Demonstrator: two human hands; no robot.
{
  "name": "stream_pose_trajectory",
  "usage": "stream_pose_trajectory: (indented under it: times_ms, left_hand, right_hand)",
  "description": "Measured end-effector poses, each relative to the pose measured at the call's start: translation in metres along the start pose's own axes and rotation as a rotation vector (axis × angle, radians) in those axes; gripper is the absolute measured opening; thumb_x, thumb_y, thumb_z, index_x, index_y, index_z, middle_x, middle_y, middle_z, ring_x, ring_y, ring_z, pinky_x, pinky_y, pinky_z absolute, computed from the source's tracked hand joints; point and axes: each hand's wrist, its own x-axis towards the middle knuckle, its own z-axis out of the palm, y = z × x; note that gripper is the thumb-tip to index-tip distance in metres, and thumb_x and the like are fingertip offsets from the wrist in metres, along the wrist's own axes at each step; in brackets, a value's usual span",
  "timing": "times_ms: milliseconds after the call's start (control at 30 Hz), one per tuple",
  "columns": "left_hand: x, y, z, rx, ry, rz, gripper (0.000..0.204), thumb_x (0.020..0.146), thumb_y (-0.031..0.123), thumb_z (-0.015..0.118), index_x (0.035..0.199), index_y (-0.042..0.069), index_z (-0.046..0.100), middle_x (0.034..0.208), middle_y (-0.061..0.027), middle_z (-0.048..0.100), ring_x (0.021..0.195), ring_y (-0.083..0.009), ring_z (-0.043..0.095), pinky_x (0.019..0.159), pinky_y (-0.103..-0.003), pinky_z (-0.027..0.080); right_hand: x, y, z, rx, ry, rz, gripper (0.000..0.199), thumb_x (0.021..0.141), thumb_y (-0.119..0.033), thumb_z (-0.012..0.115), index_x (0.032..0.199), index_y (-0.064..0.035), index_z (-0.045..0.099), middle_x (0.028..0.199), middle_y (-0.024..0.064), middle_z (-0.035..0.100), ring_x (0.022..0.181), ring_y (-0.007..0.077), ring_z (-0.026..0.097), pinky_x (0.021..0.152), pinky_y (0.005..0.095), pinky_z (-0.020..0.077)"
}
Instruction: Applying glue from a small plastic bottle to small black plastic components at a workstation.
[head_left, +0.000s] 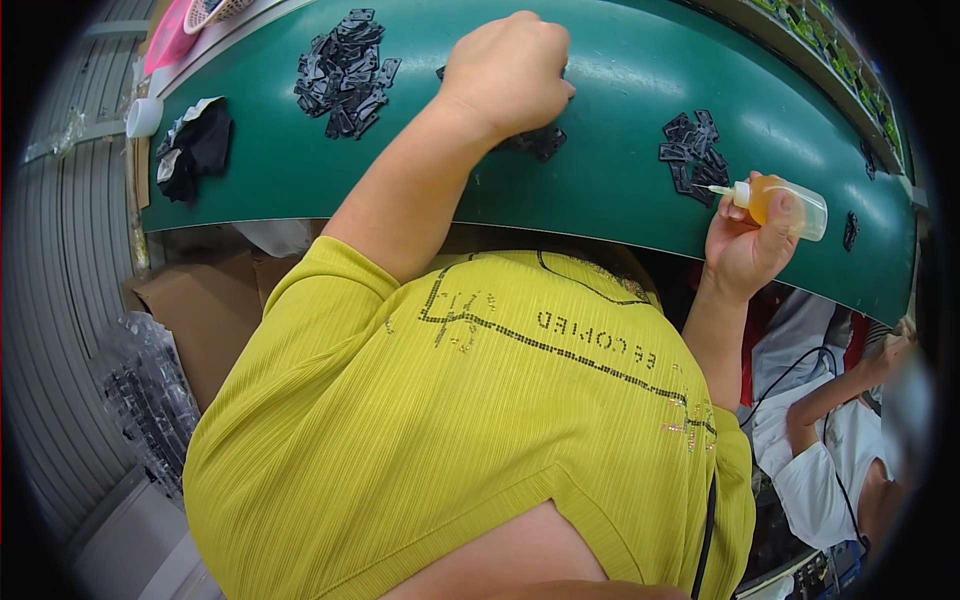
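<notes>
green matting [620, 190] covers the bench in front of you, curving with the lens, and small flat black parts lie on it in loose heaps. your left hand [508, 72] is curled into a fist, knuckles up, resting on a little cluster of black parts [540, 143] near the middle of the mat; its fingers are folded under, so you cannot tell whether they pinch a piece or just press down. your right hand [745, 245] is wrapped tight around a small squeeze bottle [785, 203] of amber liquid, thumb on top, the fine nozzle pointing left at a second heap of black parts [693, 152] just beside the tip. to do this well, it looks wise to keep the nozzle low and near the piece, squeeze lightly so only a drop comes, and hold the part flat with the left hand so it does not skate on the mat. watch the near edge of the mat: the bottle hand sits right at it, so a slip could send a part off the bench. open mat lies between the two heaps and out to the left, before the big pile [343, 72] and the black-and-white rag [193, 148]. another person's arm [850, 385] works low on your right, well apart.
</notes>
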Motion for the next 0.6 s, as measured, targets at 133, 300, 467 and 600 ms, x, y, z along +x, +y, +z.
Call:
stream_pose_trajectory:
  times_ms: [133,300,467,600]
  left_hand:
    - [0.010,0.000,-0.004,-0.049,-0.195,-0.069,0.020,0.071,0.022,0.070,0.081,0.006,0.065,0.082,-0.0123,0.063,0.080,-0.0311,0.061,0.070,-0.038,0.048]
    - [0.013,-0.029,0.000,-0.343,-0.165,-0.042,0.016,0.074,0.015,0.070,0.075,0.002,0.062,0.073,-0.0063,0.061,0.069,-0.0159,0.058,0.063,-0.029,0.046]
    - [0.016,-0.039,-0.002,-0.352,0.015,-0.227,0.023,0.075,0.021,0.071,0.089,0.004,0.065,0.073,-0.0070,0.064,0.068,-0.0172,0.061,0.062,-0.031,0.047]
    - [0.012,-0.022,-0.002,-0.375,0.079,-0.204,0.023,0.079,0.020,0.069,0.097,0.005,0.066,0.072,-0.0057,0.065,0.066,-0.0135,0.062,0.057,-0.026,0.048]
  right_hand:
    - [0.003,-0.001,-0.003,0.012,0.020,-0.011,0.013,0.089,-0.017,0.060,0.093,-0.0045,0.059,0.085,0.0104,0.063,0.057,0.0140,0.053,0.049,0.0267,0.0437]
    - [0.003,0.014,-0.005,0.127,-0.070,-0.027,0.006,0.089,-0.008,0.058,0.094,-0.0058,0.057,0.082,0.0075,0.060,0.061,0.0141,0.058,0.044,0.0252,0.0457]
    - [0.000,0.006,0.001,0.070,-0.019,-0.038,0.011,0.088,-0.011,0.060,0.095,-0.0025,0.056,0.080,0.0077,0.061,0.061,0.0140,0.058,0.046,0.0232,0.0464]
    - [0.000,0.005,0.000,0.039,-0.032,-0.031,0.012,0.088,-0.014,0.060,0.095,-0.0046,0.058,0.082,0.0083,0.062,0.060,0.0133,0.056,0.047,0.0249,0.0451]
